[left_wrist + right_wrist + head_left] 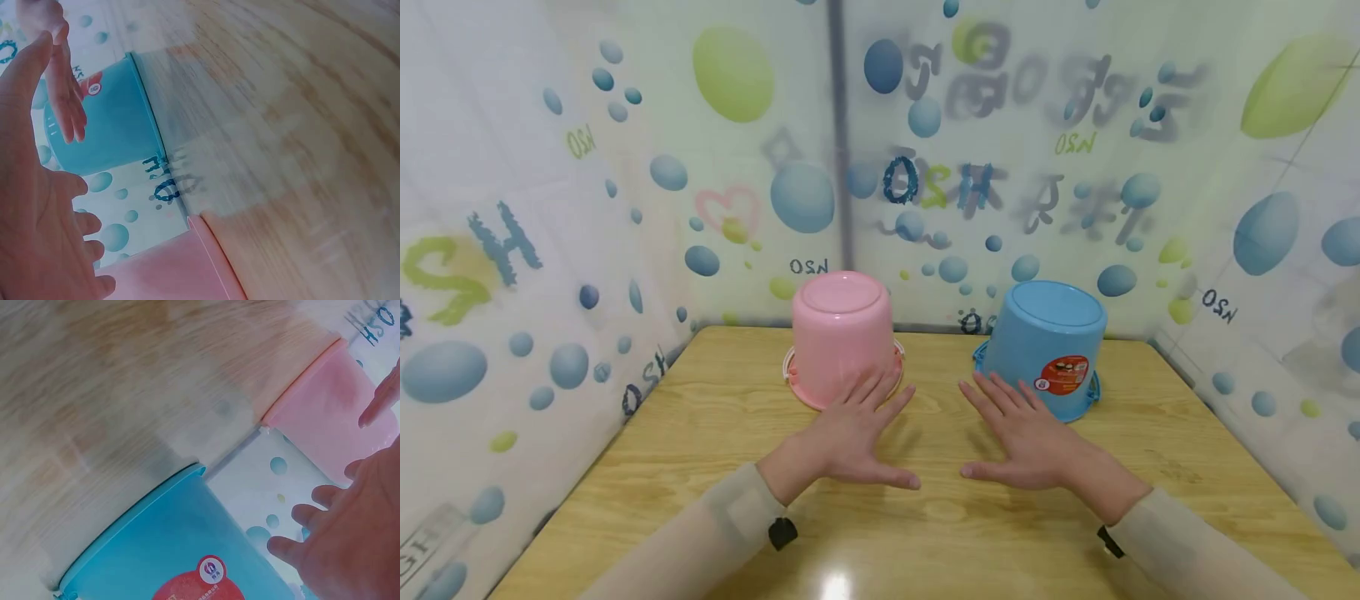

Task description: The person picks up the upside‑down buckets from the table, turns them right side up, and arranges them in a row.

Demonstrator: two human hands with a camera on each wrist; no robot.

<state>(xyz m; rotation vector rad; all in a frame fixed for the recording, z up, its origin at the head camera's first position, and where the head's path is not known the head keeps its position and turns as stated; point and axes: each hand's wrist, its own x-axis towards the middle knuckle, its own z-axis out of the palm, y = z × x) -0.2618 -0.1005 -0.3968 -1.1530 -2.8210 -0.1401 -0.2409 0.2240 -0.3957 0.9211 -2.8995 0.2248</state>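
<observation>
Two plastic buckets stand upside down on a wooden table. The pink bucket (841, 333), with a white handle lying round its rim, is left of centre. To its right is the blue bucket (1037, 342), which bears a red oval label (1064, 375). My left hand (857, 433) hovers over the table in front of the pink bucket, palm down, fingers straight and spread. In the same pose, my right hand (1022, 433) is in front of the blue bucket. Nothing is held in either hand. Both wrist views show the palms and the buckets' sides.
The wooden table (940, 533) reaches back to a patterned curtain (1000, 167) with blue and green dots. More of this curtain hangs along the left and right sides. A dark upright pole (841, 125) shows through behind the pink bucket.
</observation>
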